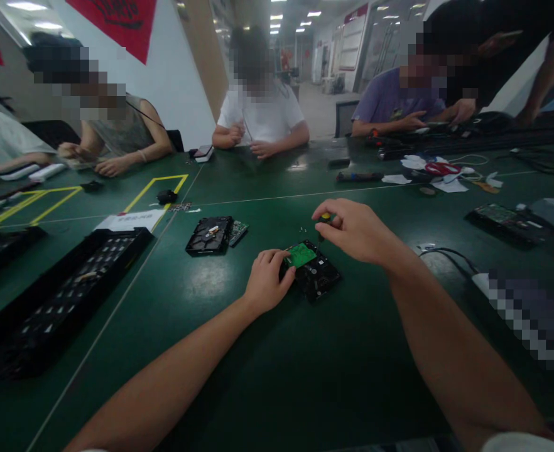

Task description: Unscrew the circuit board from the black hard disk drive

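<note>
A black hard drive (pixel 318 280) with a green circuit board (pixel 302 255) on its upper side lies on the table in front of me. My left hand (pixel 268 280) grips the drive's left edge, with its fingers at the board. Above the drive's far right corner, my right hand (pixel 352 231) pinches a small screwdriver (pixel 325 218) by its yellow and black handle. The shaft points down at the drive; where the tip sits is hard to make out. Several tiny screws (pixel 303 230) lie just beyond the drive.
A second hard drive (pixel 210 236) and a loose circuit board (pixel 238 232) lie left of my hands. Farther left is a long black tray (pixel 65 295). Another drive (pixel 503 225) and a cable (pixel 451 252) are at the right. Several people sit across the green table (pixel 201 351).
</note>
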`<control>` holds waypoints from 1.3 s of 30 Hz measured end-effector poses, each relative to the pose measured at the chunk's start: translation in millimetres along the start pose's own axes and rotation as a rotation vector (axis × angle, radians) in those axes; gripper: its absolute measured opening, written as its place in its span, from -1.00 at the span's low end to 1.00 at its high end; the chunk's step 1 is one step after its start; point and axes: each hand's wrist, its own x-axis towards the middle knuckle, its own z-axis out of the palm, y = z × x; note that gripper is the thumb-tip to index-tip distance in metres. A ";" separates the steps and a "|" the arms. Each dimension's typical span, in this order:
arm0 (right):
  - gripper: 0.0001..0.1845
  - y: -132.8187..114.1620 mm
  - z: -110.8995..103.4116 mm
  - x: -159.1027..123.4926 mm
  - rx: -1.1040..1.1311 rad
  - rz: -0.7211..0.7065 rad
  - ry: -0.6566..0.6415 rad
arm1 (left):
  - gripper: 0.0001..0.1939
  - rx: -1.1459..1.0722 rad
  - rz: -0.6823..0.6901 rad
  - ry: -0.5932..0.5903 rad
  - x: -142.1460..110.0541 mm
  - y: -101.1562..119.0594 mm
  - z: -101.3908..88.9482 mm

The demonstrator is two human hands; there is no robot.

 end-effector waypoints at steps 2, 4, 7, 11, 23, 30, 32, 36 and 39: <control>-0.83 0.0 -0.4 0.1 0.000 -0.029 -0.006 | -0.65 -0.001 0.003 0.002 -0.1 0.1 -0.2; -0.82 -0.2 -1.1 -0.4 0.002 -0.032 -0.009 | -0.66 -0.001 0.005 0.000 -0.2 0.1 -0.4; -0.75 -0.3 -1.5 -1.7 0.008 -0.009 -0.003 | -0.66 -0.001 0.000 0.001 -0.4 -0.6 0.1; -0.72 1.0 0.1 -1.8 -0.008 0.025 0.011 | -0.65 -0.008 -0.007 -0.002 -0.6 -1.5 1.1; -0.85 3.9 0.4 -0.7 -0.035 -0.022 0.014 | -0.65 -0.008 -0.005 -0.007 -0.3 0.3 -0.7; -0.77 2.1 1.8 -1.2 -0.010 0.025 -0.015 | -0.65 0.001 -0.003 -0.006 0.2 0.5 -0.7; -0.79 2.2 1.7 -1.6 0.015 0.030 -0.006 | -0.65 0.003 -0.002 -0.010 0.2 0.4 -0.8; -0.73 -0.4 0.1 -2.2 0.052 0.050 -0.023 | -0.64 0.008 -0.005 -0.007 -0.2 0.1 -0.4; -0.69 -3.8 -1.7 -1.8 0.017 0.040 -0.054 | -0.64 0.008 -0.013 -0.010 -0.6 0.0 0.0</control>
